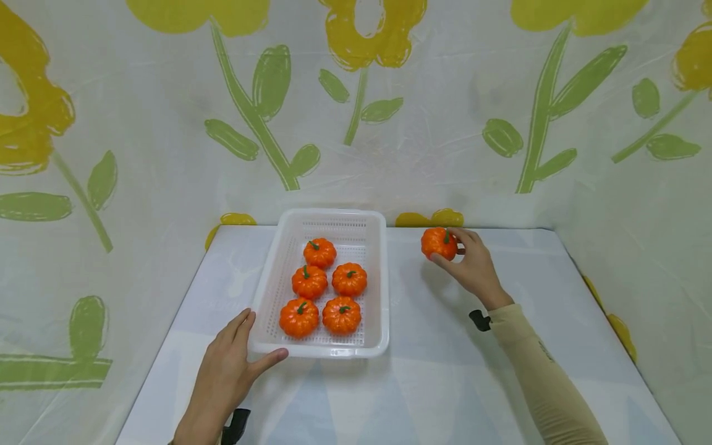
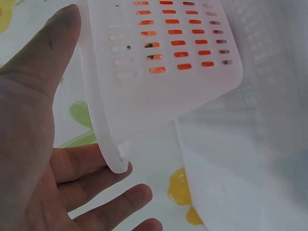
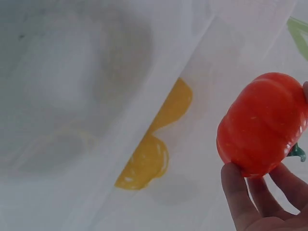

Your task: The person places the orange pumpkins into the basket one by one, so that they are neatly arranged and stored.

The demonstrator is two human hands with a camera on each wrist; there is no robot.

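Observation:
A small orange toy pumpkin (image 1: 436, 243) with a green stem is held by my right hand (image 1: 476, 269) above the far right part of the table. In the right wrist view, the thumb and fingers grip the pumpkin (image 3: 262, 125) around its sides, the stem pointing toward the palm. My left hand (image 1: 225, 366) touches the near left corner of a white perforated plastic basket (image 1: 384, 278). Its thumb (image 2: 53, 43) lies along the basket's rim and the other fingers spread out straight beside the corner. Several matching pumpkins (image 1: 349, 279) sit inside the basket, stems mostly up.
The basket stands on a table (image 1: 445, 383) with a pale patterned cover, left of its middle. Right behind the table hangs a white sheet (image 1: 423, 123) printed with yellow flowers and green leaves, and it continues along both sides.

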